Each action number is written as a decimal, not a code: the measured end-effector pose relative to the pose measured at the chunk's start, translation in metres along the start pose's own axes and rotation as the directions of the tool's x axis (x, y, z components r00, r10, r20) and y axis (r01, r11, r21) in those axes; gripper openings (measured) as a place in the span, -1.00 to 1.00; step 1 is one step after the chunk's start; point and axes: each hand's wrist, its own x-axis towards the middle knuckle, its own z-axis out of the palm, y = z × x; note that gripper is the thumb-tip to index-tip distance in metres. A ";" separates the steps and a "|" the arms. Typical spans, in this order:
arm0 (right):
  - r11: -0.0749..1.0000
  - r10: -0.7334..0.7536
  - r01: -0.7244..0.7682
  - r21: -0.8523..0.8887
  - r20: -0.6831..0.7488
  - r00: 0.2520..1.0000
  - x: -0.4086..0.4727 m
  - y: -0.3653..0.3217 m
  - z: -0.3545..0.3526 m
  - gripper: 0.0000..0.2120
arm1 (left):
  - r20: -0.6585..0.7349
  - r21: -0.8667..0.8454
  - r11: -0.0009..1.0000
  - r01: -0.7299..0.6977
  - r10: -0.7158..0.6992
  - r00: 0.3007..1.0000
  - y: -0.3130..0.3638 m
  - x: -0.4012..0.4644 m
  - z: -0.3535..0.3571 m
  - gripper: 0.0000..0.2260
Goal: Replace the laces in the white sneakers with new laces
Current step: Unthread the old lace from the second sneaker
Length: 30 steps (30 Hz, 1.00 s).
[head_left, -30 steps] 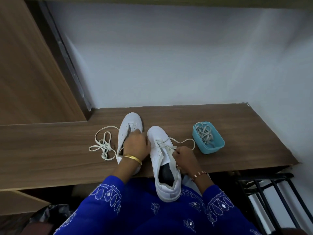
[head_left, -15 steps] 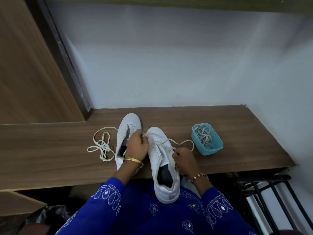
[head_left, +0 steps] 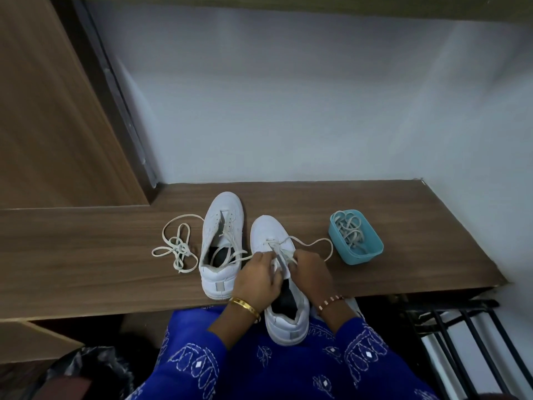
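Two white sneakers stand on the wooden shelf (head_left: pixel 403 255). The left sneaker (head_left: pixel 222 243) has no lace in its eyelets. The right sneaker (head_left: pixel 274 272) hangs with its heel over the shelf's front edge and carries a partly threaded lace (head_left: pixel 314 243). My left hand (head_left: pixel 255 280) pinches one strand that runs across the left sneaker's opening. My right hand (head_left: pixel 310 271) pinches the other strand, which loops out to the right. A loose tangled lace (head_left: pixel 176 249) lies on the shelf left of the sneakers.
A small teal tub (head_left: pixel 372 252) holding several laces sits on the shelf to the right. A wooden panel (head_left: pixel 52 111) rises at the left, a pale wall behind. A black metal rack (head_left: pixel 467 342) stands below right. My blue sleeves fill the bottom.
My left hand has left the left sneaker and come over to the right sneaker's tongue, now holding a lace strand. My right hand stays at the eyelets.
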 end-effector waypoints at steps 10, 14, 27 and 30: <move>1.000 -0.004 0.003 0.013 0.062 0.998 0.008 0.010 -0.005 -0.80 | 0.102 -0.057 0.987 0.151 -0.144 0.984 -0.006 0.007 -0.003 -0.64; 0.997 0.026 -0.031 0.068 0.078 0.997 0.009 0.018 -0.009 -0.74 | 0.076 -0.110 0.978 0.177 -0.170 0.983 -0.009 0.014 -0.006 -0.63; 0.983 0.096 -0.104 0.154 0.054 0.994 0.007 0.017 -0.006 -0.62 | 0.109 -0.107 0.980 0.167 -0.156 0.982 -0.016 0.015 -0.010 -0.58; 0.953 0.136 -0.154 0.261 0.088 0.987 0.007 0.019 -0.010 -0.63 | 0.118 -0.098 0.981 0.165 -0.153 0.981 -0.013 0.017 -0.011 -0.58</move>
